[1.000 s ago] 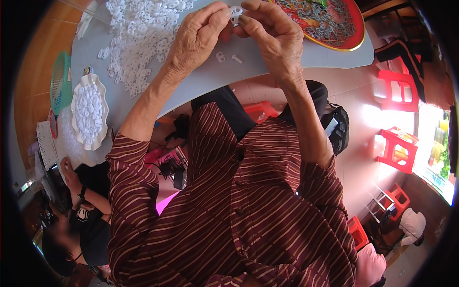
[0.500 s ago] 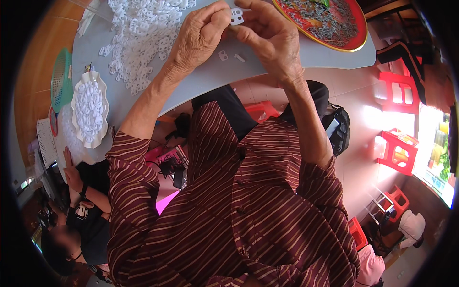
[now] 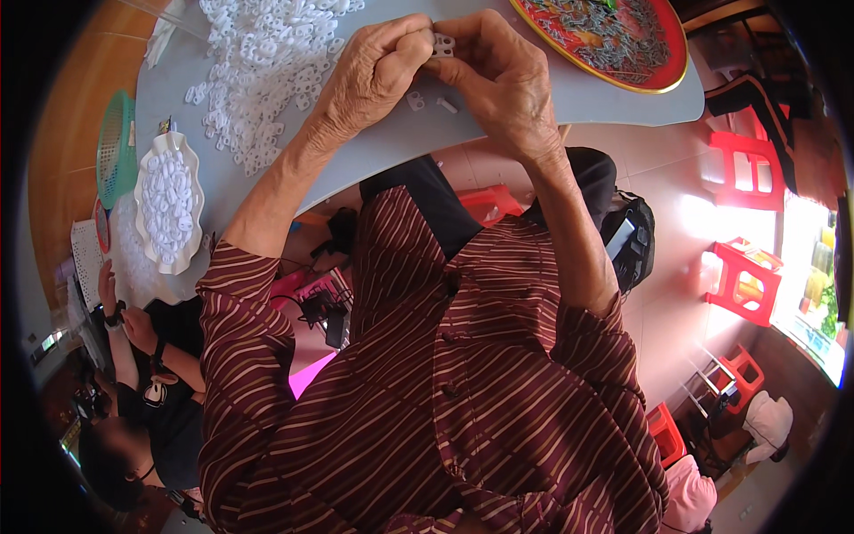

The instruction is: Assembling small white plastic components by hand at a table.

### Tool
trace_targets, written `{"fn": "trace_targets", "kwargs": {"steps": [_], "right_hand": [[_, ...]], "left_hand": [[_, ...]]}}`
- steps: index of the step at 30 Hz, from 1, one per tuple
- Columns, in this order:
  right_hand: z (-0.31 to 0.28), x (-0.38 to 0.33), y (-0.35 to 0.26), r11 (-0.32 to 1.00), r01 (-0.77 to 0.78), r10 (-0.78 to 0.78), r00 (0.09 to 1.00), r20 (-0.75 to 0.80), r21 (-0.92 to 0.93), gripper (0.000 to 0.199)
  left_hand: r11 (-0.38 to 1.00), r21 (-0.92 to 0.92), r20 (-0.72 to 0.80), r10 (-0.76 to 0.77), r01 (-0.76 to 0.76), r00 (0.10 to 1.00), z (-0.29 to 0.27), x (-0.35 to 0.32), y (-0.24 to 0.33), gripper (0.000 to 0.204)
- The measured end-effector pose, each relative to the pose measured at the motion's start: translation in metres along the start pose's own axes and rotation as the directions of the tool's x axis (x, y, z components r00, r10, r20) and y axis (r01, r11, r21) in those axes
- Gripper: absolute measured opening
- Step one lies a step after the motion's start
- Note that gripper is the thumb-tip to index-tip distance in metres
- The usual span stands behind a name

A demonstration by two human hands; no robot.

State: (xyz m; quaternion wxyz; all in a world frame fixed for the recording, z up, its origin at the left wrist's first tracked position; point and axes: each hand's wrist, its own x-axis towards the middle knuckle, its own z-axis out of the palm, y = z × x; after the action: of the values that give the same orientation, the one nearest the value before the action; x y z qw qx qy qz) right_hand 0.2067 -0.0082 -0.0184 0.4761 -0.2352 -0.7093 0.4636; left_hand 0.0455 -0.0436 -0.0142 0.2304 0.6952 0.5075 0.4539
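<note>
Over the table's near edge, my left hand [image 3: 381,69] and my right hand [image 3: 505,84] meet at a small flat white plastic piece with holes [image 3: 443,45]. The fingers of my left hand are curled closed at its left edge. My right thumb and fingers pinch it from the right and cover part of it. Any smaller part between the fingertips is hidden. Just below my hands lie a loose white piece [image 3: 415,101] and a small white peg-like piece [image 3: 447,105]. A large pile of similar white pieces [image 3: 258,80] spreads to my left.
On the grey table [image 3: 347,160], a red gold-rimmed tray [image 3: 663,76] of small metal screws or nails stands far right. A scalloped white dish [image 3: 197,209] of white pieces and a green basket [image 3: 116,147] are left. A co-worker [image 3: 165,418] sits lower left; red stools [image 3: 745,280] stand right.
My right hand has closed in on the white piece, its fingers now pressed around it against my left fingertips. The co-worker's hands at the left have shifted slightly.
</note>
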Motion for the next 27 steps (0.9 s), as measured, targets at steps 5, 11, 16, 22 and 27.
{"fn": "trace_targets", "kwargs": {"steps": [5,11,16,22,27], "right_hand": [[0.000,-0.001,0.004,0.996,0.001,0.002,1.000,0.031,-0.091,0.021],[-0.004,0.003,0.001,0.982,-0.114,0.109,0.993,0.040,0.153,0.022],[-0.003,0.003,0.004,0.909,-0.148,0.156,0.988,0.011,0.391,0.027],[-0.005,0.006,-0.002,0.851,-0.252,0.233,0.967,0.099,0.460,0.025],[-0.006,0.007,-0.002,0.822,-0.331,0.327,0.941,0.092,0.463,0.024]], "left_hand": [[1.000,-0.018,-0.015,0.012,-0.012,1.000,0.001,-0.002,-0.001,0.025],[0.982,-0.017,-0.103,-0.187,0.186,0.977,0.000,-0.007,-0.003,0.026],[0.988,0.015,-0.101,-0.153,0.155,0.983,0.005,-0.004,0.010,0.024],[0.989,0.111,-0.144,-0.086,0.103,0.986,0.007,-0.004,0.013,0.023],[0.987,0.117,-0.118,-0.095,0.109,0.988,0.004,-0.003,0.012,0.022]]}}
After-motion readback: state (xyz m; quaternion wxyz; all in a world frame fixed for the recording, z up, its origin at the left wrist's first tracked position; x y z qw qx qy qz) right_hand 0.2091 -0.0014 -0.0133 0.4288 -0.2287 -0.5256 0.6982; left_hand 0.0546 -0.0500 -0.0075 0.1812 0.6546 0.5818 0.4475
